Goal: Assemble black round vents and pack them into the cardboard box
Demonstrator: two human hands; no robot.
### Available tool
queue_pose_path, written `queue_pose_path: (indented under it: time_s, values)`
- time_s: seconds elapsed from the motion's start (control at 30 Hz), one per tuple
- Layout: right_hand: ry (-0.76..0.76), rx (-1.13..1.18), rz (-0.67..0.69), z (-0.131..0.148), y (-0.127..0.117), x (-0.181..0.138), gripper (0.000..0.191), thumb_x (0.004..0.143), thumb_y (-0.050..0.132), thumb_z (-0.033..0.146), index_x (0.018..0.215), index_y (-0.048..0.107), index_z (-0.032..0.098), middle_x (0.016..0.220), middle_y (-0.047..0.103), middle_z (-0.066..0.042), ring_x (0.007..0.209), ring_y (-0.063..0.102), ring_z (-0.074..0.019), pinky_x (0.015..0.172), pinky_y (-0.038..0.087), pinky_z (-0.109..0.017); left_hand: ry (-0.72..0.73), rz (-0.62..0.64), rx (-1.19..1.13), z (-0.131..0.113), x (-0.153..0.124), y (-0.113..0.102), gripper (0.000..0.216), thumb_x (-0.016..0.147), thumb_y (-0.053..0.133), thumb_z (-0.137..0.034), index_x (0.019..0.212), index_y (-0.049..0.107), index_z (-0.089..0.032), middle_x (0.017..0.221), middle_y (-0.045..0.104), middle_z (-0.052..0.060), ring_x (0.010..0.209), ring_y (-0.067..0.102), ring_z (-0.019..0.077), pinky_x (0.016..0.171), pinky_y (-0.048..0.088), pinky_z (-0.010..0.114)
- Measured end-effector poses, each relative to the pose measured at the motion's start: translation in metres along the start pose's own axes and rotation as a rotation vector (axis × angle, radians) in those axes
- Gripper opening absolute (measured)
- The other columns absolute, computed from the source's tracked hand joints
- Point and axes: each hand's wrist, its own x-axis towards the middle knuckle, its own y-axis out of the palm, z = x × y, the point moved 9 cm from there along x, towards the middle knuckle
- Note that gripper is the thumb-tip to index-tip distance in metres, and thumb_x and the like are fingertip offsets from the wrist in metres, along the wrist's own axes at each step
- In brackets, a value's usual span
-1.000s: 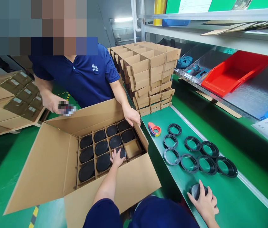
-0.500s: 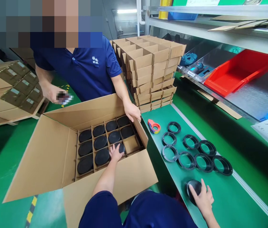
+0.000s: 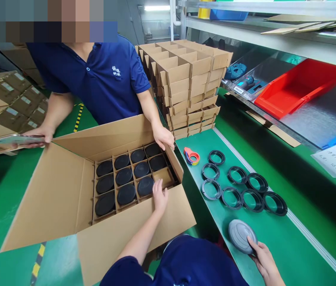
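Note:
My left hand point(image 3: 160, 194) rests at the near side of the open cardboard box point(image 3: 57, 190), its fingers stretched out and holding nothing. It lies beside a black round part point(image 3: 145, 186) that sits in a divider cell. Several more such parts fill cells of the cardboard divider point(image 3: 136, 151); the cell past my fingertips shows bare cardboard point(image 3: 163, 177). Over the green bench, my right hand point(image 3: 263, 254) grips a round lid-like part point(image 3: 242, 236) by its edge, its ringed grey face turned up. Several black rings point(image 3: 232, 198) lie beyond it.
A co-worker in a dark blue shirt point(image 3: 96, 79) stands across the box, one hand point(image 3: 163, 135) on its edge, the other holding a flat device point(image 3: 16, 139). Stacked dividers point(image 3: 188, 83), an orange-red tape dispenser point(image 3: 191, 156) and a shelf with a red bin point(image 3: 295, 89) stand nearby.
My left hand has come off the part in its cell and moved right. My right hand has tilted its part so the grey face shows. The co-worker's device hand has shifted left and down.

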Motion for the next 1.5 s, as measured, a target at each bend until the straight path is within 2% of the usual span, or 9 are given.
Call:
queue_pose_path:
  time_s: [0.2, 0.3, 0.4, 0.53, 0.63, 0.83, 1.0, 1.17, 1.5]
  values:
    - [0.076, 0.192, 0.254, 0.042, 0.054, -0.049, 0.064, 0.050, 0.096, 0.055, 0.082, 0.053, 0.021, 0.080, 0.070, -0.001, 0.077, 0.067, -0.0194, 0.069, 0.054, -0.027, 0.065, 0.514, -0.536, -0.076, -0.099, 0.076, 0.052, 0.089, 0.061, -0.033, 0.140, 0.060, -0.023, 0.143, 0.058, 0.014, 0.138, 0.051, 0.0297, 0.123, 0.035, 0.051]
    - [0.018, 0.199, 0.435, 0.072, 0.099, -0.085, 0.057, 0.061, 0.093, 0.053, 0.082, 0.052, 0.021, 0.079, 0.069, 0.000, 0.074, 0.066, -0.0186, 0.069, 0.053, -0.028, -0.055, 0.909, -0.708, -0.103, -0.145, 0.108, 0.088, 0.078, 0.079, -0.050, 0.155, 0.043, -0.025, 0.155, 0.046, 0.019, 0.141, 0.047, 0.0347, 0.114, 0.044, 0.054]
    - [-0.057, 0.181, 0.517, 0.088, 0.132, -0.110, 0.058, 0.063, 0.091, 0.054, 0.078, 0.046, 0.021, 0.071, 0.063, 0.003, 0.065, 0.059, -0.0151, 0.063, 0.049, -0.025, -0.080, 1.083, -0.785, -0.123, -0.162, 0.111, 0.100, 0.069, 0.087, -0.054, 0.155, 0.044, -0.027, 0.155, 0.046, 0.019, 0.139, 0.051, 0.0358, 0.114, 0.044, 0.053]
    - [-0.120, 0.103, 0.588, 0.089, 0.152, -0.112, 0.051, 0.075, 0.082, 0.061, 0.079, 0.050, 0.021, 0.075, 0.062, 0.003, 0.072, 0.060, -0.0145, 0.067, 0.050, -0.023, -0.025, 1.024, -0.872, -0.129, -0.143, 0.093, 0.082, 0.069, 0.088, -0.049, 0.142, 0.059, -0.023, 0.138, 0.064, 0.014, 0.129, 0.060, 0.0328, 0.115, 0.043, 0.052]
    - [-0.152, -0.022, 0.545, 0.078, 0.142, -0.084, 0.052, 0.083, 0.064, 0.072, 0.097, 0.063, 0.022, 0.116, 0.070, -0.005, 0.113, 0.064, -0.0234, 0.094, 0.054, -0.032, -0.089, 1.015, -0.899, -0.111, -0.121, 0.074, 0.083, 0.068, 0.089, -0.045, 0.142, 0.059, -0.021, 0.134, 0.067, 0.014, 0.126, 0.062, 0.0319, 0.114, 0.045, 0.052]
    - [-0.305, -0.723, -0.067, 0.024, 0.055, 0.001, 0.102, 0.068, 0.046, 0.084, 0.134, 0.055, 0.007, 0.153, 0.042, -0.031, 0.150, 0.030, -0.0445, 0.122, 0.025, -0.059, -0.225, 0.757, -0.861, -0.032, -0.035, 0.002, 0.080, 0.069, 0.089, -0.046, 0.139, 0.061, -0.022, 0.134, 0.069, 0.011, 0.125, 0.064, 0.0318, 0.110, 0.051, 0.047]
    - [-0.381, -1.062, -0.161, -0.024, 0.039, 0.015, 0.099, 0.080, 0.033, 0.077, 0.155, 0.036, 0.014, 0.166, 0.022, -0.027, 0.154, 0.021, -0.0447, 0.113, 0.028, -0.069, -0.502, 0.338, -0.791, 0.045, 0.030, -0.032, 0.061, 0.087, 0.076, -0.045, 0.141, 0.058, -0.025, 0.128, 0.071, 0.012, 0.107, 0.073, 0.0283, 0.085, 0.064, 0.042]
    - [-0.366, -1.175, -0.191, -0.029, 0.046, 0.018, 0.096, 0.086, 0.033, 0.071, 0.159, 0.030, 0.009, 0.164, 0.022, -0.030, 0.151, 0.024, -0.0467, 0.112, 0.033, -0.065, -0.540, 0.120, -0.691, 0.061, 0.063, -0.016, 0.058, 0.099, 0.060, -0.044, 0.151, 0.043, -0.023, 0.141, 0.063, 0.014, 0.105, 0.074, 0.0217, 0.078, 0.065, 0.030]
    - [-0.381, -1.260, -0.184, -0.031, 0.046, 0.017, 0.090, 0.089, 0.034, 0.064, 0.161, 0.025, 0.010, 0.165, 0.020, -0.028, 0.153, 0.022, -0.0443, 0.114, 0.032, -0.062, -0.547, 0.222, -0.350, 0.062, 0.078, 0.055, 0.057, 0.100, 0.055, -0.046, 0.149, 0.046, -0.019, 0.132, 0.068, 0.014, 0.101, 0.074, 0.0220, 0.070, 0.062, 0.027]
